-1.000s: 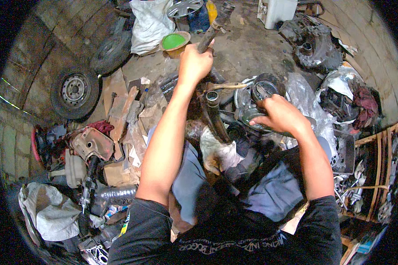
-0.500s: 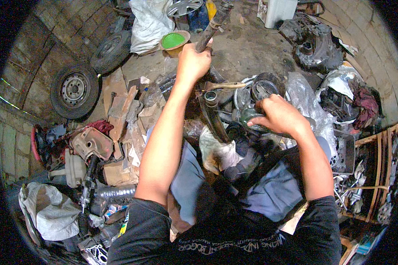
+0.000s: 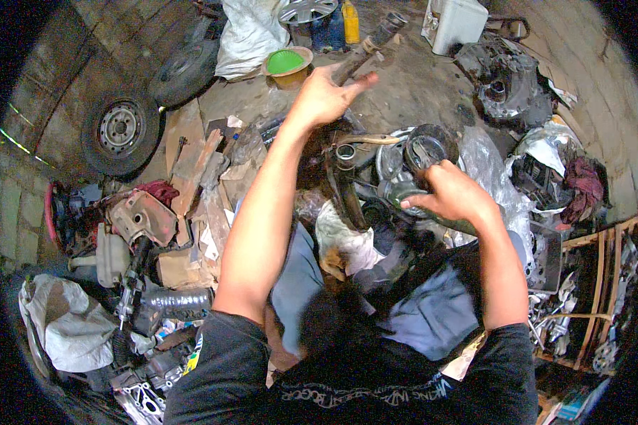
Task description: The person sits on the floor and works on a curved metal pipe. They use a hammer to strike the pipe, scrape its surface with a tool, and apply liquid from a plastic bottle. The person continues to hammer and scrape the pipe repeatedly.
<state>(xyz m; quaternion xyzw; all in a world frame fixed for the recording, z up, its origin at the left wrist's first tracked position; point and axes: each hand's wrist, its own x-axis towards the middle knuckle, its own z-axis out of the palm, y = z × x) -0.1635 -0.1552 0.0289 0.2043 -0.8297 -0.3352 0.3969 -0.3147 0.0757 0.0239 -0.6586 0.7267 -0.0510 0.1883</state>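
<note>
My left hand [image 3: 325,99] is at a dark metal shaft [image 3: 384,32], which slants up and right from it; the thumb sticks out, and the other fingers are hidden behind the hand. Below it stands a dark metal arm [image 3: 346,195] with a round bushing [image 3: 345,152] at its top. A wooden handle [image 3: 376,139] lies just behind the bushing. My right hand [image 3: 455,188] is closed, thumb pointing left, above greyish curved parts [image 3: 398,190]; what its curled fingers hold is hidden. A round black part [image 3: 427,145] sits just beyond that hand.
Wheels [image 3: 120,131] lean at the left wall. Cardboard scraps [image 3: 184,265] and a rusty bracket [image 3: 145,216] lie left. Far off stand a green bowl [image 3: 286,62], a white sack [image 3: 250,35] and a yellow bottle [image 3: 350,23]. A gearbox-like casting [image 3: 507,85] and clear plastic [image 3: 478,159] are right.
The shaft has tilted farther to the right, and my left thumb has come away from it. My right hand has shifted slightly down over the parts. The whole view has moved a little.
</note>
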